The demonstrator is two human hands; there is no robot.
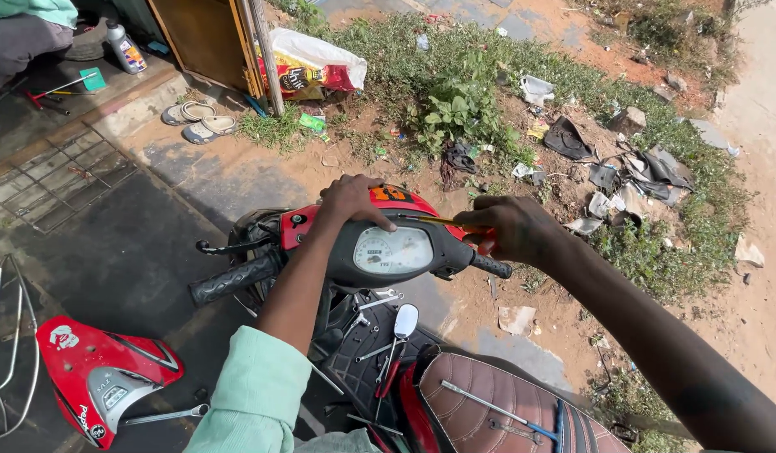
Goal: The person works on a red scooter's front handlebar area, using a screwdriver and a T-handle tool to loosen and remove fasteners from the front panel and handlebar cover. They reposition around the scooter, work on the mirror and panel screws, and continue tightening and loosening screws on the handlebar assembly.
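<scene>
Two hands at work over a red scooter (405, 201), seen from above. Left hand (351, 201) resting on the red front panel just beyond the round speedometer (394, 250), fingers curled together and pressed onto the panel's top edge. Right hand (510, 228) to the right of the speedometer, fingers clamped on a screwdriver (430, 221) with a yellow shaft and a red-orange handle, tip pointing left toward the left hand, close above the top of the dial. Left sleeve (258, 394) pale green; right arm bare.

Black left handlebar grip (235, 279) sticking out to the left, a shorter black grip (491, 266) just below the right hand. Near the seat, a mirror (404, 321) lying on the black footboard (363, 352) among loose spanners and screwdrivers. Brown seat (489, 411) at the near edge, a long metal tool (489, 407) with a blue handle lying across it.

Near left on dark ground, a detached red body panel (98, 377) with a spanner (166, 414) just beside it. Far left, a pair of sandals (199, 122), a small bottle (124, 48) and a yellow-and-red bag (308, 67) by a wooden door. Far right, weeds and scattered litter on bare earth.
</scene>
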